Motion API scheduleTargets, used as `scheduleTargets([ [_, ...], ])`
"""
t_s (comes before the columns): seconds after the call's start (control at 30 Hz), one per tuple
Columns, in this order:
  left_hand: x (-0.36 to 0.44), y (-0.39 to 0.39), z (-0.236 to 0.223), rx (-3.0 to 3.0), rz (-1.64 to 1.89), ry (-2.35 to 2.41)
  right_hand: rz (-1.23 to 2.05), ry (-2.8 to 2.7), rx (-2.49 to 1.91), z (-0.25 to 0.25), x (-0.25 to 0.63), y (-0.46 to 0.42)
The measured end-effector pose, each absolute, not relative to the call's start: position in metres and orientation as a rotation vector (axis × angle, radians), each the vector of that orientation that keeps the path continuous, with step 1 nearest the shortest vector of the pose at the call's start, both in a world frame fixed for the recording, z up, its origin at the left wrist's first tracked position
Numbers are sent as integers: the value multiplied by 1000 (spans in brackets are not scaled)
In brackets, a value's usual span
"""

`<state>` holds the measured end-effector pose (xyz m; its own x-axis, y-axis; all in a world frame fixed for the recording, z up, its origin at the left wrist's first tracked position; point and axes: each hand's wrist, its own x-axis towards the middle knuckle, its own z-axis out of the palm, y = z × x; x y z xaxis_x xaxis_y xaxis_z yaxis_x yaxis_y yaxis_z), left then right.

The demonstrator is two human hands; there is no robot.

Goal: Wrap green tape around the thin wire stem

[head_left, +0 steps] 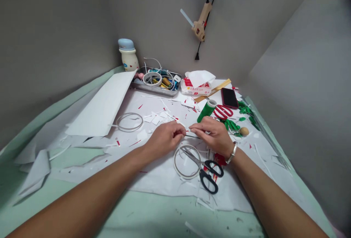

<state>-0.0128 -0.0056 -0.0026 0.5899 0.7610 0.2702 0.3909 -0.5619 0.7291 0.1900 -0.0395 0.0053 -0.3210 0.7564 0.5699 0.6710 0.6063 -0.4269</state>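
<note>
My left hand [167, 136] is closed, its thumb and fingers pinching one end of a thin dark wire [191, 136]. From there the wire runs right, passing under my right hand [214, 135]. The thumb and forefinger of that hand come together in a pinch pointing left; anything between them is too fine to make out. Just behind my right hand a spool of green thread [206, 111] leans at a tilt. Black-handled scissors [207, 172] lie in front of my hands, their blades across a roll of white tape [175, 165].
Paper scraps litter the white sheet [153, 183]. Red-handled scissors [223, 112], green leaf pieces [233, 124], a phone [229, 97] and a tissue pack [196, 86] lie beyond my right hand. A metal tray [164, 91] stands behind. A glue gun [201, 24] hangs on the wall.
</note>
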Motion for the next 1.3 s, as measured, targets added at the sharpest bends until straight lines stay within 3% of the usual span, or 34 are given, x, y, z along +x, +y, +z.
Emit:
scheduleTargets([
  [0.17,-11,-8,3,1835,671,704,332,-1963,-1191,0,193,-34],
  [0.4,-12,2,1,1558,937,972,225,-2263,-1112,-7,176,-42],
  [0.67,-14,-2,-4,2162,861,1123,-8,-2198,-1111,2,181,-43],
  [1.1,-13,-9,0,2312,872,1233,240,-2166,-1118,8,182,-43],
  [1.3,-12,-11,-1,2311,753,908,310,-2032,-1143,6,190,-37],
])
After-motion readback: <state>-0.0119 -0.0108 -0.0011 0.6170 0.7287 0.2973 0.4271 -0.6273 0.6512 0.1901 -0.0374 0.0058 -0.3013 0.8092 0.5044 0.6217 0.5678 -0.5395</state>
